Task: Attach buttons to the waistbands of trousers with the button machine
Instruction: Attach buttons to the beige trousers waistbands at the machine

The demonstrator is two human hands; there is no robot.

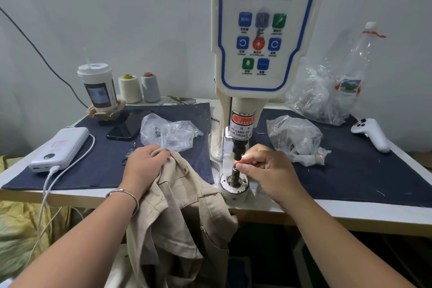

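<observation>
The white servo button machine (pixel 264 54) stands at the table's middle, its black punch head (pixel 238 147) above a round lower die (pixel 233 184). My right hand (pixel 264 166) is at the die post, thumb and forefinger pinching a small part on top of it; the part itself is too small to make out. Beige trousers (pixel 182 213) hang off the table's front edge, left of the die. My left hand (pixel 145 166) grips the bunched waistband, where a brass button (pixel 185 170) shows.
Two clear bags of button parts (pixel 168 133) (pixel 297 138) lie either side of the machine on dark denim mats (pixel 105 159). A power bank (pixel 58 149), phone (pixel 128 126), cup (pixel 98 86), thread cones (pixel 138 86), plastic bottle (pixel 357 63) and white controller (pixel 371 133) sit around.
</observation>
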